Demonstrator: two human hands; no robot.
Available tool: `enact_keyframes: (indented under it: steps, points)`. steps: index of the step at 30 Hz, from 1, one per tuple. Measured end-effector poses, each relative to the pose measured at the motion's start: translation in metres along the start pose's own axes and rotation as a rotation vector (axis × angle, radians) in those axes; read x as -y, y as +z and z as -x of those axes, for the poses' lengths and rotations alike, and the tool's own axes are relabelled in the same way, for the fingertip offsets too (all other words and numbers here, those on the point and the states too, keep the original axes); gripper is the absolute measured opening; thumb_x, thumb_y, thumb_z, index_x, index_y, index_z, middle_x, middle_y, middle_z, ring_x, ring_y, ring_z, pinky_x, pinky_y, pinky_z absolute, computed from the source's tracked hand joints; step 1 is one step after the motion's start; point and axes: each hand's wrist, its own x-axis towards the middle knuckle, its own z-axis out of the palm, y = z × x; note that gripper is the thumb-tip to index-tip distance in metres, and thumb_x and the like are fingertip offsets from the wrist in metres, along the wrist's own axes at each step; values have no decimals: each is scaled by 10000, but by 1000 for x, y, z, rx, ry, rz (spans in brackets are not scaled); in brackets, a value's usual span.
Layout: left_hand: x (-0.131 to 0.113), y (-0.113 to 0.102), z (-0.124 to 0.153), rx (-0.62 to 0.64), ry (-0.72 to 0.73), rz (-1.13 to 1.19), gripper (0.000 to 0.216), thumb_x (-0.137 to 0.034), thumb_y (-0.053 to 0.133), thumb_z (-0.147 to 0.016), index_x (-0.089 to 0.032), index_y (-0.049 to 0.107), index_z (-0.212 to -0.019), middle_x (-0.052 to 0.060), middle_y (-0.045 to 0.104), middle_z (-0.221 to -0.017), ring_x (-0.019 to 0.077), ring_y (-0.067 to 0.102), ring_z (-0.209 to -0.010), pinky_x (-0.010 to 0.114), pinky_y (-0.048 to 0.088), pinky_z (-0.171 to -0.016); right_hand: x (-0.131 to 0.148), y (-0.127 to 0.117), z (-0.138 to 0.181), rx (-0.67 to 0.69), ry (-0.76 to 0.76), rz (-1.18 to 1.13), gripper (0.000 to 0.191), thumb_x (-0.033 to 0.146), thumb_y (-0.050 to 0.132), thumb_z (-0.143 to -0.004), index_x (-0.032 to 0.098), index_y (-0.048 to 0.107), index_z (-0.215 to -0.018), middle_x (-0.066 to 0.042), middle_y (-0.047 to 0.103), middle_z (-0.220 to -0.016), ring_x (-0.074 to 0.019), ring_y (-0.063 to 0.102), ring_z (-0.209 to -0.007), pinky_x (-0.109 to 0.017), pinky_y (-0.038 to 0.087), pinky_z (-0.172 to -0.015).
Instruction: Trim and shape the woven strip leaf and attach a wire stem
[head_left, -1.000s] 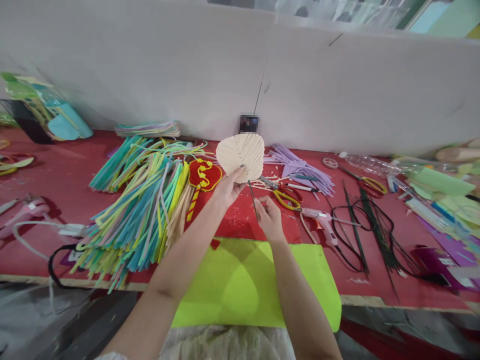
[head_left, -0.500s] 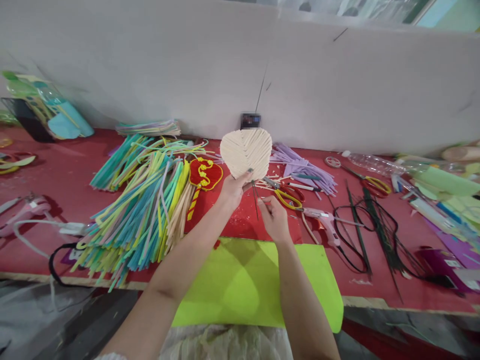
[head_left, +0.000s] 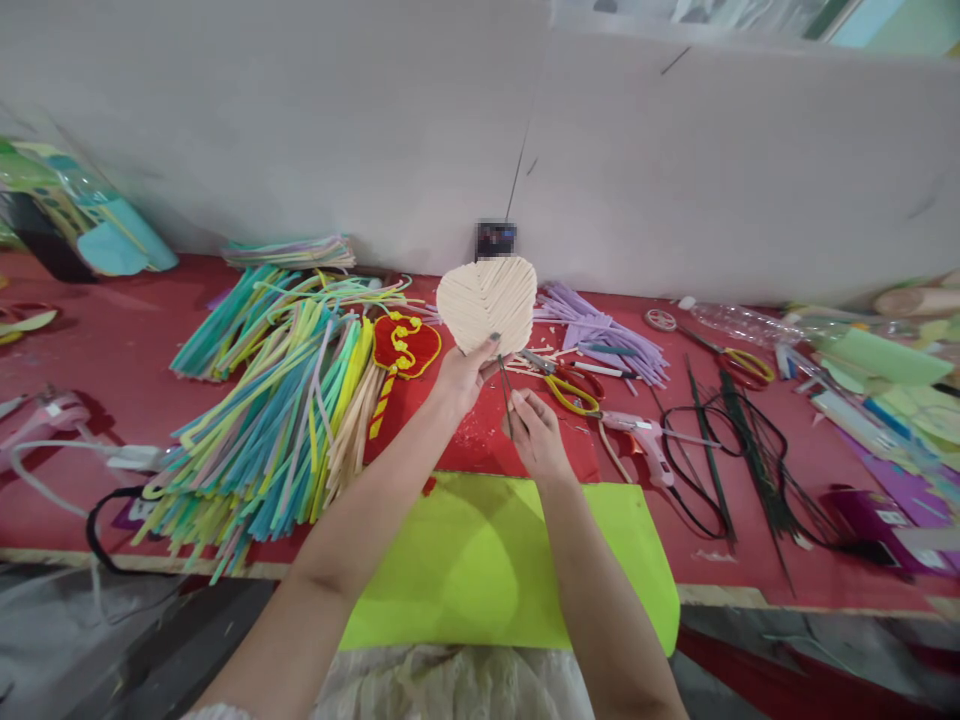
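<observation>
A cream fan-shaped piece [head_left: 487, 305], its strips slanting to a middle seam like a leaf, is raised above the table. My left hand [head_left: 463, 375] grips it at its lower edge, the thumb lying on its front. Thin dark wire stems [head_left: 504, 378] hang from its bottom. My right hand [head_left: 536, 430] is closed with thumb and fingers pinching the lower part of these stems. Left of my hands lies a red fan [head_left: 406, 347] with yellow trim and a yellow-striped handle.
Pipe cleaners [head_left: 255, 420] in many colours are heaped at left, purple ones [head_left: 600, 325] at back right. Yellow-handled scissors [head_left: 571, 395], a pink glue gun [head_left: 645, 440] and dark wires [head_left: 750, 450] lie right. A lime-green sheet [head_left: 495, 560] covers the front edge.
My right hand has shifted slightly left and its fingers now pinch the wire stems lower down. The view has moved a little; my left hand keeps its hold on the cream piece.
</observation>
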Motion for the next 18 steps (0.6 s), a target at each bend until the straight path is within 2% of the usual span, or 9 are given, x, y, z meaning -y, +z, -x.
enact_keyframes:
  steps: [5, 7, 13, 18]
  points:
    - [-1, -1, 0, -2, -17, -3, 341, -65, 700, -655, -137, 657, -986, 75, 703, -991, 218, 636, -1002, 399, 487, -951, 4, -4, 0, 70, 56, -124, 260, 419, 599, -790, 233, 448, -688, 131, 186, -343, -65, 117, -315, -233, 183, -380]
    - [-2, -1, 0, -14, -20, -9, 302, -59, 702, -647, -126, 665, -939, 79, 705, -974, 223, 635, -1004, 406, 479, -959, 3, -6, -1, 75, 31, -85, 258, 414, 588, -804, 226, 457, -684, 125, 209, -355, -62, 137, -325, -225, 178, -382]
    - [-2, 1, 2, -40, -14, -14, 273, -64, 700, -645, -135, 670, -907, 69, 704, -967, 217, 630, -1009, 402, 479, -959, -1, -6, 1, -69, -133, 370, 268, 458, 521, -836, 211, 477, -743, 101, 295, -422, -70, 248, -365, -218, 172, -386]
    - [1, 3, 4, -64, 28, -46, 299, -83, 722, -611, -133, 670, -901, 66, 703, -961, 218, 633, -993, 410, 482, -945, -5, -8, 4, -137, -333, 829, 217, 373, 436, -889, 198, 497, -778, 94, 276, -446, -76, 265, -387, -220, 199, -424]
